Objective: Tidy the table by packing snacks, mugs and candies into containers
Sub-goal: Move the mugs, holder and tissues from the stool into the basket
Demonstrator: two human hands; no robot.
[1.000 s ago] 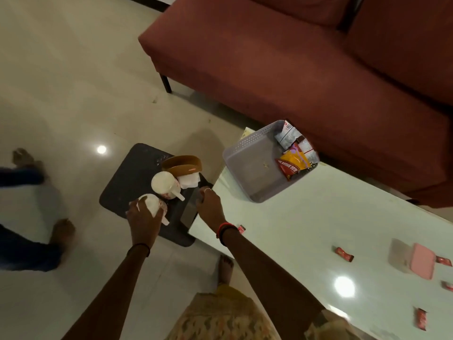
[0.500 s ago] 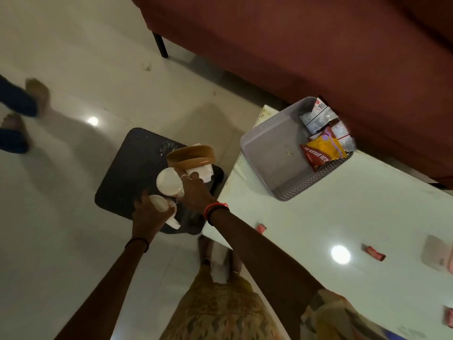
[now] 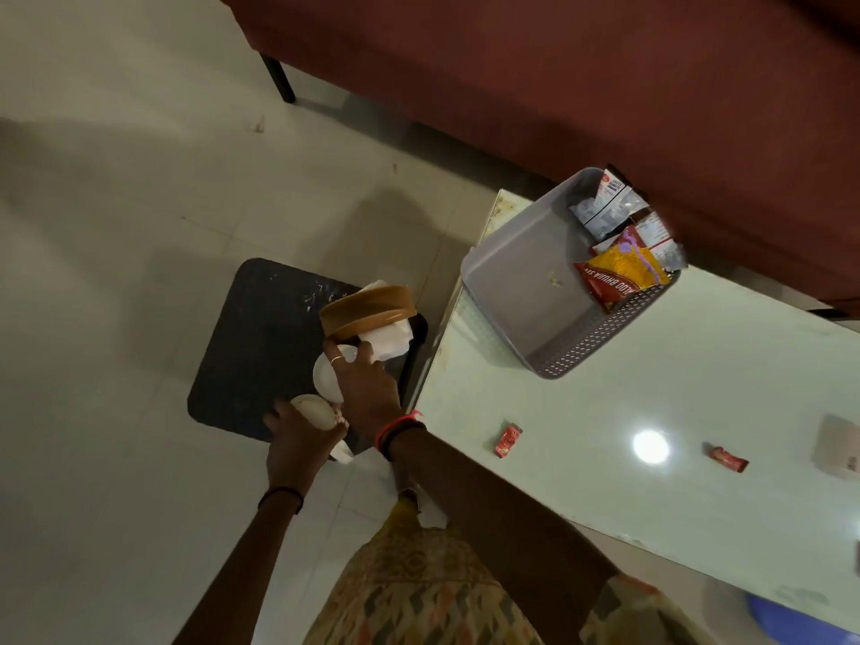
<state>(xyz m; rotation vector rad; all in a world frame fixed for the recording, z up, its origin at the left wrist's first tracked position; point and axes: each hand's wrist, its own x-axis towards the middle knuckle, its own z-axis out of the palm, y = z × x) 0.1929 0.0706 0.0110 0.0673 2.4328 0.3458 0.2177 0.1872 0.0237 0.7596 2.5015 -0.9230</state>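
Observation:
On a black tray point(image 3: 260, 346) left of the table stand two white mugs and a brown round container point(image 3: 367, 311) with white tissue under it. My left hand point(image 3: 298, 446) is closed around the nearer white mug point(image 3: 312, 409). My right hand point(image 3: 365, 388) grips the second white mug point(image 3: 325, 377), beside the brown container. A grey perforated basket point(image 3: 526, 281) sits at the table's far left corner and holds snack packets point(image 3: 619, 267). Two red candies point(image 3: 508, 439) point(image 3: 728, 458) lie on the white table point(image 3: 675, 374).
A dark red sofa point(image 3: 605, 86) runs along the far side, close to the basket. A pale box point(image 3: 840, 449) sits at the table's right edge. The glossy floor point(image 3: 116, 318) spreads to the left of the tray.
My right hand left the tray's edge and closed on the second mug. The view shifted down and left, and the other person's feet left the frame.

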